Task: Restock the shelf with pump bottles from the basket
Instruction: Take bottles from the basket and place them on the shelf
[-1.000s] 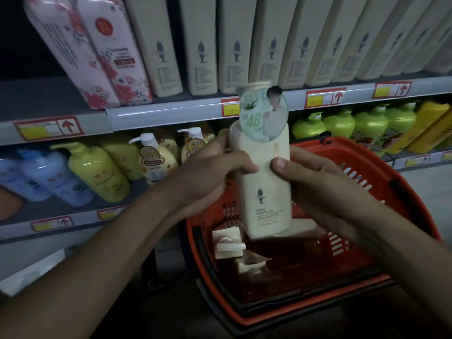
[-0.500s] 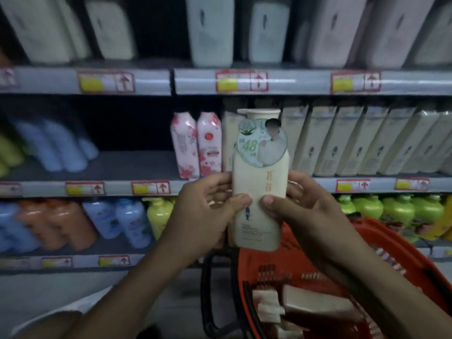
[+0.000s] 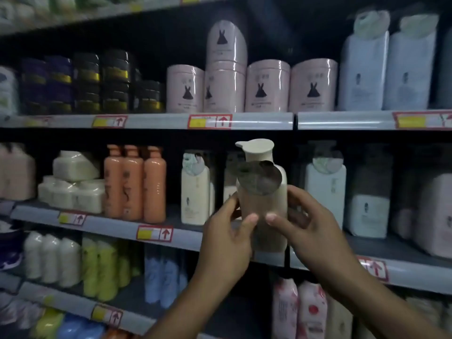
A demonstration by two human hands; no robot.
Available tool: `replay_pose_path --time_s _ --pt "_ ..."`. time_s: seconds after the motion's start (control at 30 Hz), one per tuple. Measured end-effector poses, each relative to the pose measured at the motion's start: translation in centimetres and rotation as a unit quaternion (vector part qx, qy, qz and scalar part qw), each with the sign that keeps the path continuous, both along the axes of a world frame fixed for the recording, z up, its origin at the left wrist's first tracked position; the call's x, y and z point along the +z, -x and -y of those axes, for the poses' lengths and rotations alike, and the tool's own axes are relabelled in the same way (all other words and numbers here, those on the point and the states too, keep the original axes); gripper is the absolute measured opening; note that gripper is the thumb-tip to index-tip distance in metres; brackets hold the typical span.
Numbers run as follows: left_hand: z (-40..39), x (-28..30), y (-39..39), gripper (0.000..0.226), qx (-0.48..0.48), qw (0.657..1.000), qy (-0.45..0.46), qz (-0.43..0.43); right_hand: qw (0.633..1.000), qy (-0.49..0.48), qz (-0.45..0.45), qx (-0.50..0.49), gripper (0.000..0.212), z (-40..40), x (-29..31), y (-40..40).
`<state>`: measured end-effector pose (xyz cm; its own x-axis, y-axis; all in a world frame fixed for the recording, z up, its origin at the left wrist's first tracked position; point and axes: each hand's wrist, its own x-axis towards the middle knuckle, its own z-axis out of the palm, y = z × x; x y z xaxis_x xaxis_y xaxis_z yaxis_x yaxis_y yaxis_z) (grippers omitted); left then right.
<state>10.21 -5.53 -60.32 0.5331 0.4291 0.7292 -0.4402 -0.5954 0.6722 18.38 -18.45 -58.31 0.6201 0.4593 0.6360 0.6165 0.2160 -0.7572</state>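
The pump bottle [image 3: 263,204] is cream-coloured, tall and flat-sided, with a wide pale pump cap whose spout points left, and a round tag [image 3: 256,177] hangs at its neck, its dull back facing the camera. It stands upright between the two hands, raised in front of the shelf [image 3: 186,237]. The left hand [image 3: 226,243] grips its left edge, fingers curled behind and thumb across the front; the right hand [image 3: 308,228] grips the right edge the same way, the two thumbs nearly meeting low on the bottle. Just left of the left hand, one similar cream bottle [image 3: 195,189] stands on the shelf. Further left stand three orange bottles [image 3: 134,182]. Above the hands, on the next shelf up, four pink tubs [image 3: 267,85] are lined up.
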Motion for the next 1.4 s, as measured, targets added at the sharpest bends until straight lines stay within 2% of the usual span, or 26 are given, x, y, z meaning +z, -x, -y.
replay_pose_path --time_s 0.17,0.37,0.53,0.7,1.0,1.1,1.2,1.27,1.4 --pt "-6.5 1.7 -5.1 0.035 0.082 0.997 0.0 -0.012 1.0 0.0 -0.01 0.02 0.042 -8.1 1.4 -5.0" --pt "-11.7 0.9 -9.5 0.038 0.11 0.988 0.004 -0.105 0.996 0.063 -0.057 -0.003 0.041 -14.0 0.0 -9.7" --pt "-13.3 -0.3 -10.2 0.045 0.111 0.985 -0.01 -0.133 0.989 0.117 -0.005 -0.092 0.044 -14.8 -0.9 -10.4" --pt "-14.0 -0.9 -11.0 0.044 0.177 0.97 -0.017 -0.166 0.976 0.145 -0.004 -0.164 0.045 -15.5 -3.0 -10.5" --pt "-14.2 -1.6 -11.7 0.042 0.163 0.973 -0.009 -0.161 0.974 0.13 0.003 -0.185 0.048 -15.6 -3.4 -9.4" --pt "-14.4 -1.8 -11.3 0.053 0.14 0.979 0.002 -0.147 0.977 0.124 0.01 -0.175 0.049 -14.7 -3.0 -8.6" --pt "-13.4 -2.1 -10.1 0.066 0.125 0.987 0.023 -0.096 0.973 0.132 0.036 -0.183 0.056 -12.7 -2.8 -7.6" --pt "-11.4 -1.6 -8.5 0.06 0.108 0.991 0.053 -0.057 0.971 0.129 0.062 -0.192 0.058 -10.3 -2.8 -6.7" --pt "-5.3 -2.6 -5.5 0.03 0.051 0.993 0.107 0.009 0.973 0.099 0.088 -0.189 0.042 -2.6 -4.9 -4.3"
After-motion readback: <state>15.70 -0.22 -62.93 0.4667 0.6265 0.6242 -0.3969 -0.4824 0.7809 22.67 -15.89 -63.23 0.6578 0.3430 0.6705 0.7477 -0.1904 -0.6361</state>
